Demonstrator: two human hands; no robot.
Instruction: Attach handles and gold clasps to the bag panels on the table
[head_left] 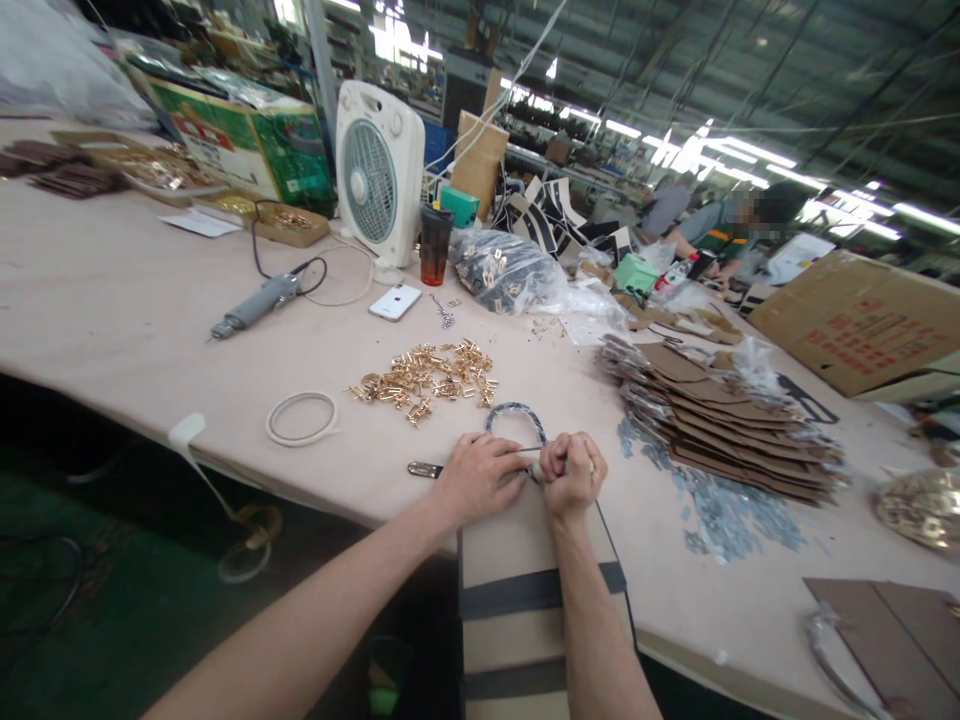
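Observation:
A beige bag piece (502,635) with dark stripes hangs over the table's near edge toward me. My left hand (484,478) lies across its upper end, fingers stretched out and pressing down. Beside it, my right hand (574,472) is closed in a fist at the same end. A small pale bit shows by its fingers; what the fist holds is hidden. Beyond both hands curves a dark patterned handle loop (519,408). A dark strip with a metal end (425,469) sticks out left of my left hand. Gold metal fittings (427,377) are heaped just past the handle.
A tape roll (301,418) lies at left, with a grey electric screwdriver (255,306) behind. Farther back are a phone (395,302), a tumbler (435,245) and a fan (379,175). Brown panels (720,425) are stacked right, beside scattered silvery pieces (739,520). Another person works at far right.

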